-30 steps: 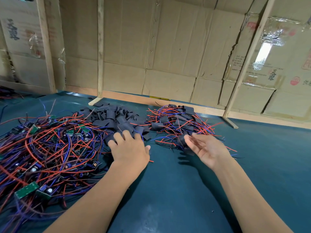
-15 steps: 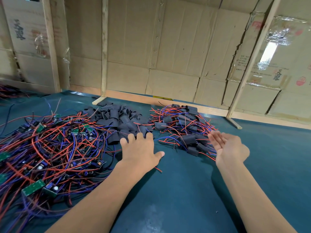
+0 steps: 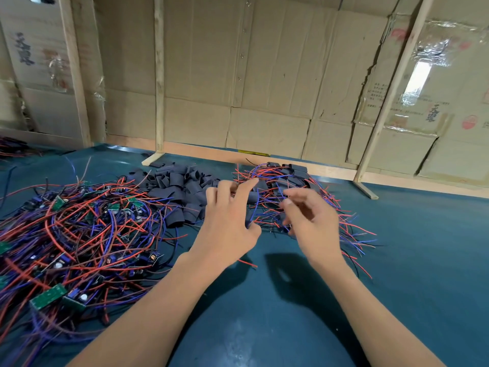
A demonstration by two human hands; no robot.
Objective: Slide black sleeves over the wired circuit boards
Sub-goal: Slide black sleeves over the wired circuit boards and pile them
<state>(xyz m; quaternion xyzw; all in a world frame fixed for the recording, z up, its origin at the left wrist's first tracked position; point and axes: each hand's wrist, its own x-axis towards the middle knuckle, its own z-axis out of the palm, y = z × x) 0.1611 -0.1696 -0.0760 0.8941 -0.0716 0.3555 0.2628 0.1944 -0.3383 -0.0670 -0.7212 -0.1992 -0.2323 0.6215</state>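
Head view: a dark teal mat-covered work table (image 3: pixel 264 327) fills the lower half, backed by a wall of flattened brown cardboard sheets (image 3: pixel 264 75) held by pale wooden battens (image 3: pixel 159 75).

The landmark is the heap of loose short black flattened sleeves (image 3: pixel 180 192), lying toward the far middle of the table. Left of that heap, and nearer the camera, sprawls a large tangle of bare green circuit boards with red and blue wires (image 3: pixel 79 234); one green board (image 3: pixel 47 296) lies at its near edge. Right of the heap sits a smaller pile of boards already in black sleeves, red and blue wires sticking out (image 3: pixel 288 186).

The left hand (image 3: pixel 227 229) hangs above the table just on the near right side of the sleeve heap, back of the hand up, fingers spread and mostly straight, the index finger reaching toward the sleeved pile. It holds nothing; whether a fingertip touches the wires there cannot be told.

The right hand (image 3: pixel 315 226) is farther right of the heap, over the near edge of the sleeved pile, palm turned toward the left hand, fingers loosely curled and blurred. Nothing shows in its hold. Both hands cast shadows on the table below them.
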